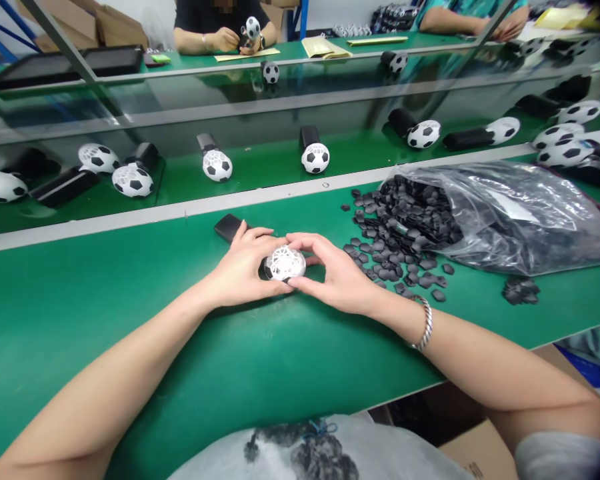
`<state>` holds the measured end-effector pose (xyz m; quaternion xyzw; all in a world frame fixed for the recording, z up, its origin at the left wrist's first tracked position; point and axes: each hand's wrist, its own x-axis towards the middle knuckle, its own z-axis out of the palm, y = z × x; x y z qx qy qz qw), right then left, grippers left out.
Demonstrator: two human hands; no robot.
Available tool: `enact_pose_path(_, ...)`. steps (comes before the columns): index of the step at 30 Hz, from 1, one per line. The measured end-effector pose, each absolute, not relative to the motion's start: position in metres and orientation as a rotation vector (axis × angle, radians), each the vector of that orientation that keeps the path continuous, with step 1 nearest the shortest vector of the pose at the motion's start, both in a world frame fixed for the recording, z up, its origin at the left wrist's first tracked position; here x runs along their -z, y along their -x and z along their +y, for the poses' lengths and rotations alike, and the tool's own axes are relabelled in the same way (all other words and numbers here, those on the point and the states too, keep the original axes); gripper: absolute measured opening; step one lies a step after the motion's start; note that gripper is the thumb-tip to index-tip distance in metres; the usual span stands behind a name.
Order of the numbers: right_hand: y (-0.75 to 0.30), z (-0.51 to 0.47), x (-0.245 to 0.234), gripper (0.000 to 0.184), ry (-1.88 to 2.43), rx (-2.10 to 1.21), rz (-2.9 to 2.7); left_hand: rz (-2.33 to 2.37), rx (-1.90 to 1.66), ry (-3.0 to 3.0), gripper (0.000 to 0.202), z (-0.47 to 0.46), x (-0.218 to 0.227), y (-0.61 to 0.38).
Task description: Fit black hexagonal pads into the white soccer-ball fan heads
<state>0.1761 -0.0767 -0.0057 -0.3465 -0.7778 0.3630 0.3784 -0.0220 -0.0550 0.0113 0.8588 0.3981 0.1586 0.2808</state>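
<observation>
A small fan with a white ball-shaped grille (285, 262) and a black handle (229, 227) lies on the green table (130, 313) in front of me. My left hand (243, 270) grips the ball head from the left, fingers curled round it. My right hand (333, 273) pinches the same head from the right, thumb and fingers pressed on the grille. A silver bracelet (424, 323) circles my right wrist. Just right of my hands lies a spread of small black pieces (400, 247).
A clear plastic bag (520, 213) spills black pieces at the right. On the conveyor behind lie several football-patterned fans (315, 157). Across it, a seated person holds a fan (253, 28); another person's arm (480, 23) rests at the far right. Cardboard boxes stand under the table edge.
</observation>
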Motion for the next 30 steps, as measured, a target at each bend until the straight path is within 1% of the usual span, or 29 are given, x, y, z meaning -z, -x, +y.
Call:
enact_pose_path(2,-0.176,-0.077,0.007,0.04,0.896,-0.988,-1.963,1.09,-0.457,-2.294,0.068,-0.055,-0.009,0.021)
enact_pose_path(7,-0.177,-0.076,0.01,0.037,0.89,-0.953,-1.961,1.075,-0.482,-2.285,0.068,-0.053,-0.004,0.022)
enact_pose_path(12,-0.18,-0.074,0.009,0.033,0.881,-0.977,-1.956,1.066,-0.484,-2.275,0.062,-0.054,-0.006,0.021)
enact_pose_path(20,-0.174,-0.076,0.007,0.035,0.953,-1.025,-1.892,1.118,-0.516,-2.279,0.057,-0.058,-0.009,0.018)
enact_pose_path(22,-0.183,-0.069,0.004,0.032,0.991,-1.054,-1.911,1.09,-0.507,-2.297,0.057,-0.058,-0.008,0.018)
enact_pose_path(24,-0.199,-0.059,-0.003,0.027,1.128,-0.952,-2.018,1.039,-0.475,-2.33,0.061,-0.056,-0.005,0.02)
enact_pose_path(27,-0.224,-0.048,-0.011,0.026,1.544,-0.607,-2.261,1.022,-0.458,-2.38,0.07,-0.052,-0.004,0.022)
enact_pose_path(28,-0.229,-0.045,-0.013,0.024,1.665,-0.548,-2.324,1.017,-0.441,-2.388,0.071,-0.05,-0.006,0.023)
enact_pose_path(30,-0.233,-0.043,-0.014,0.015,1.776,-0.578,-2.391,0.972,-0.364,-2.384,0.068,-0.049,-0.011,0.025)
